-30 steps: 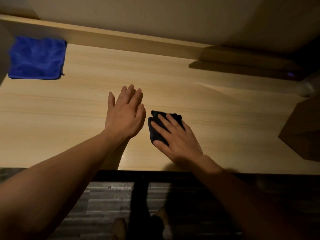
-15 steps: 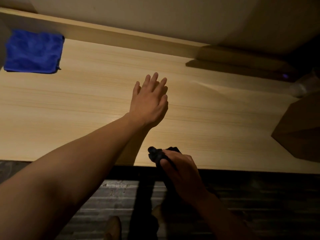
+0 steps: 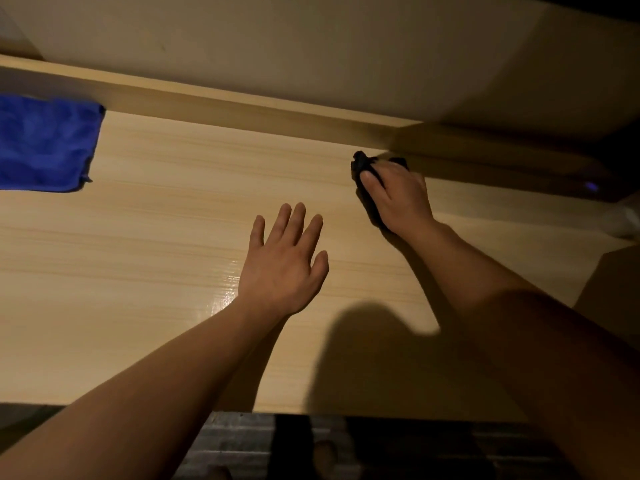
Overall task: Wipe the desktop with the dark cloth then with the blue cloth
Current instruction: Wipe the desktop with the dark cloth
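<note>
Head view, left to right. Item one: folded square bright-blue microfibre cloth (image 3: 45, 143), lying flat at the far left of the pale wood-grain laminate counter (image 3: 173, 209), against the raised back ledge (image 3: 242, 109), well apart from both hands; unused. Item two: left hand (image 3: 282, 263), palm down near the counter's middle, fingers spread wide, holding nothing; whether it rests on the surface or hovers just above cannot be told. Item three: right hand (image 3: 394, 195), far right of centre, its grip closed over the small crumpled dark cloth (image 3: 363, 164), pressed to the counter close to the ledge; only a bunched corner shows past the fingers. Item four: brown box-like object (image 3: 609, 282) at the right edge, dim and unclear. Stage, judged: first wipe under way, blue cloth still to come. Hazards, judged: the dark cloth is wadded, so little of it meets the surface and streaks or missed bands are likely; strokes near the ledge may leave the corner seam untouched; the braced left hand covers a patch that could be skipped; a wide sweep rightward might strike the box; low light hides what is left unwiped.
</note>
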`<state>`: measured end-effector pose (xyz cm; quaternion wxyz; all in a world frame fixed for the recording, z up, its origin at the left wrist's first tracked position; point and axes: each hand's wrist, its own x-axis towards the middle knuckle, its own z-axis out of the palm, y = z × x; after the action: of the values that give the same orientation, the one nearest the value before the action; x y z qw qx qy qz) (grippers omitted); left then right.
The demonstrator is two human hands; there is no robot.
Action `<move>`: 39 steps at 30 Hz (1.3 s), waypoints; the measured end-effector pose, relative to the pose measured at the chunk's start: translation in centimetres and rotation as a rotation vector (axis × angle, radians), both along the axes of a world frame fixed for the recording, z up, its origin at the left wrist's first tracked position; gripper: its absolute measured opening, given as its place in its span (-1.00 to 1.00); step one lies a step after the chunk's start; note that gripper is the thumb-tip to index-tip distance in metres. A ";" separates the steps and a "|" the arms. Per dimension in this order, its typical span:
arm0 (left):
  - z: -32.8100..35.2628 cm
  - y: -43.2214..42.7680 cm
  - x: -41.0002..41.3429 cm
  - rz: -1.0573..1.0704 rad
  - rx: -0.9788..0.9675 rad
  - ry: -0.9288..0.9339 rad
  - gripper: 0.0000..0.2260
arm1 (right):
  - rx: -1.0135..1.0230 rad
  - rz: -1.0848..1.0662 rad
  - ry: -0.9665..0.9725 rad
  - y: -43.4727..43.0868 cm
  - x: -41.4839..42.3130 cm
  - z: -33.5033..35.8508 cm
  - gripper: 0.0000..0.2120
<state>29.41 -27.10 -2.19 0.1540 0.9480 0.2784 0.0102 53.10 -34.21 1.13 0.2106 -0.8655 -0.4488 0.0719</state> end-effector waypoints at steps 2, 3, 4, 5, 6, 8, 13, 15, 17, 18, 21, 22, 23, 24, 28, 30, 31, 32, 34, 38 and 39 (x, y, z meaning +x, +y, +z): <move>-0.1 0.1 0.2 0.005 0.011 -0.005 -0.42 | -0.109 0.049 -0.039 2.0 1.8 -0.7 -0.54; -0.2 0.1 0.3 0.006 0.016 -0.007 -0.42 | -0.176 0.075 -0.052 2.7 2.4 -1.0 -0.54; -0.3 0.1 0.3 0.008 0.020 -0.005 -0.42 | -0.236 0.096 -0.058 3.1 2.7 -1.2 -0.53; -0.3 0.1 0.4 0.010 0.023 -0.003 -0.42 | -0.279 0.111 -0.059 3.4 2.9 -1.4 -0.50; -0.3 0.2 0.4 0.012 0.025 -0.002 -0.42 | -0.305 0.122 -0.059 3.4 3.1 -1.5 -0.48; -0.2 0.4 0.5 0.010 0.027 0.002 -0.42 | -0.336 0.137 -0.064 3.3 3.2 -1.6 -0.45; -0.1 0.6 0.7 0.022 0.025 0.013 -0.42 | -0.375 0.164 -0.104 3.2 2.9 -1.7 -0.42; -0.1 0.6 0.7 0.025 0.021 0.012 -0.42 | -0.372 0.170 -0.123 2.7 2.6 -2.0 -0.41; 0.0 0.7 0.8 0.028 0.017 0.009 -0.42 | -0.353 0.166 -0.124 1.8 2.0 -2.1 -0.40; 0.0 0.7 0.9 0.028 0.014 0.011 -0.42 | -0.342 0.166 -0.128 1.3 1.6 -2.1 -0.40; 0.0 0.8 1.0 0.026 0.007 0.022 -0.41 | -0.330 0.183 -0.152 -0.8 -0.1 -2.3 -0.40; -0.1 0.7 0.9 0.027 0.004 0.022 -0.41 | -0.330 0.187 -0.151 -1.6 -0.8 -2.4 -0.41; -0.1 0.7 0.9 0.028 0.001 0.021 -0.41 | -0.329 0.189 -0.148 -2.4 -1.5 -2.5 -0.41; -0.1 0.7 0.9 0.028 -0.001 0.019 -0.41 | -0.329 0.188 -0.143 -3.3 -2.2 -2.5 -0.41; 0.0 0.8 0.9 0.016 0.001 0.013 -0.40 | -0.323 0.184 -0.132 -6.8 -5.7 -2.4 -0.42; 0.1 0.9 0.8 0.006 0.003 0.017 -0.40 | -0.323 0.187 -0.124 -8.7 -7.6 -2.3 -0.42; 0.1 0.9 0.7 0.000 0.007 0.019 -0.39 | -0.324 0.192 -0.119 -9.6 -8.5 -2.3 -0.41; 0.2 0.9 0.7 -0.007 0.008 0.019 -0.39 | -0.330 0.198 -0.117 -10.5 -9.5 -2.2 -0.41; 0.2 1.1 0.8 -0.015 0.007 0.017 -0.39 | -0.356 0.205 -0.108 -12.1 -11.2 -2.2 -0.39; 0.3 0.9 0.6 -0.021 -0.002 0.011 -0.39 | -0.392 0.211 -0.053 -14.9 -14.6 -2.4 -0.37; 0.3 0.9 0.5 -0.023 -0.011 0.014 -0.38 | -0.376 0.214 -0.053 -15.6 -15.4 -2.5 -0.38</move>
<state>29.88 -26.18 -1.89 0.1572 0.9503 0.2686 0.0003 37.70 -49.85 -1.36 0.0245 -0.8384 -0.5224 0.1536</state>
